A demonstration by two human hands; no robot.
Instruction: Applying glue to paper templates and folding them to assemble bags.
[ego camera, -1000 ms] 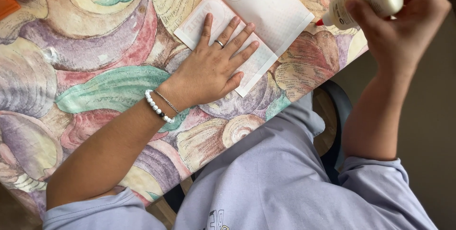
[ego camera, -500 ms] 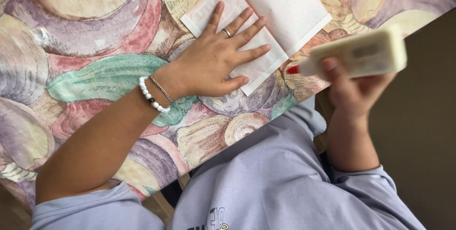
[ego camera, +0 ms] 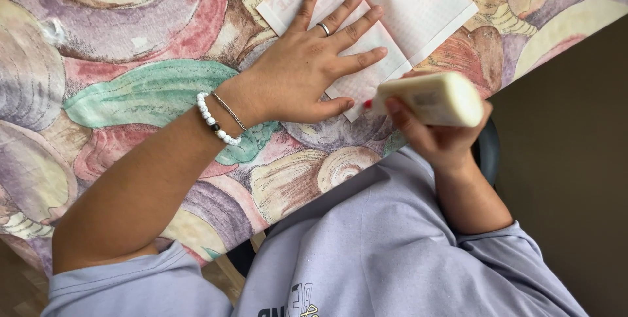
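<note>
My left hand (ego camera: 307, 68) lies flat with fingers spread on a folded white paper sheet (ego camera: 418, 3), pressing its near corner onto the table. The hand wears a ring, and the wrist carries a white bead bracelet and a thin chain. My right hand (ego camera: 438, 137) grips a cream-coloured bottle (ego camera: 432, 98) held on its side, its red tip pointing left toward the paper's near edge, just beside my left thumb. The bottle is blurred.
The table wears a tablecloth (ego camera: 131, 94) printed with large shells in pink, green and purple. Its edge runs diagonally from lower left to upper right. My lavender sweatshirt (ego camera: 386, 251) fills the bottom; a dark floor lies at the right.
My right hand has brought the bottle down from the upper right to the paper's near edge, tipping it sideways. My left hand has stayed flat on the paper.
</note>
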